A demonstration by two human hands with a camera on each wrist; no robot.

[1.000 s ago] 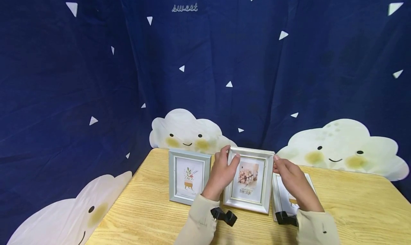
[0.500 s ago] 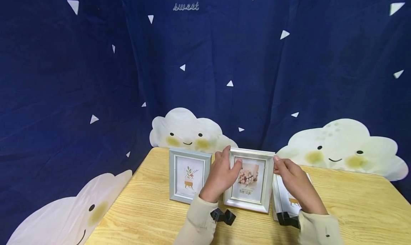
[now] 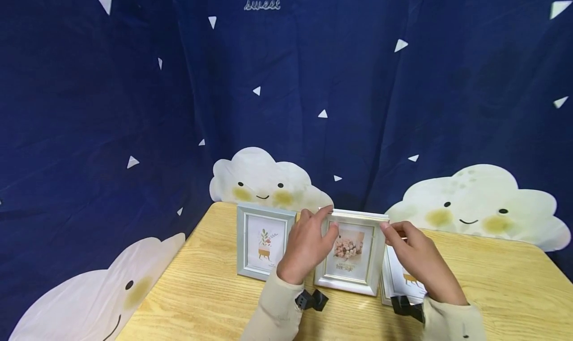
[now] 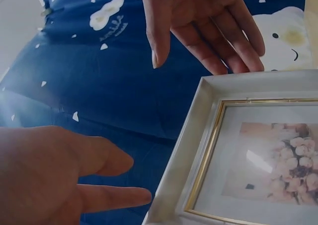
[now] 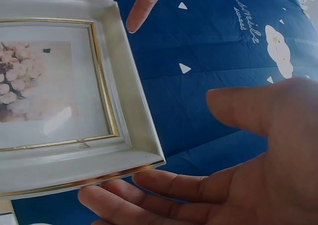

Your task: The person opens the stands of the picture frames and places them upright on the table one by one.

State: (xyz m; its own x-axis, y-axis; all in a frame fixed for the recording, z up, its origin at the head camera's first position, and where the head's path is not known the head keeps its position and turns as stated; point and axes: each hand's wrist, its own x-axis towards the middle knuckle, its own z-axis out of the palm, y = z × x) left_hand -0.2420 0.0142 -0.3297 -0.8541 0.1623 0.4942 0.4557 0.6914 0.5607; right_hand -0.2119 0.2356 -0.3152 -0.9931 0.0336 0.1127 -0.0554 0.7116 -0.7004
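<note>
A silver-white picture frame (image 3: 351,251) with gold inner trim and a pink flower picture stands facing me. My left hand (image 3: 309,246) is at its upper left corner, forefinger straight at the top edge. In the left wrist view, the left hand's thumb and finger (image 4: 114,197) are extended with a gap between them. My right hand (image 3: 418,256) is at the upper right side. In the right wrist view, its fingers (image 5: 174,185) lie straight along the frame's edge, the thumb held away from it. Neither hand pinches the frame.
Left of it stands a grey-blue picture frame (image 3: 264,241) with a potted-plant picture. On the right, a white picture frame (image 3: 405,276) is partly hidden behind my right hand and wrist. All are on a wooden table (image 3: 188,291), with a dark blue curtain (image 3: 286,82) behind.
Both hands have loosened from the silver-white frame: the right thumb and fingers have spread and drawn slightly right, the left fingers have lifted a little. The frame still stands. The head view has tilted slightly.
</note>
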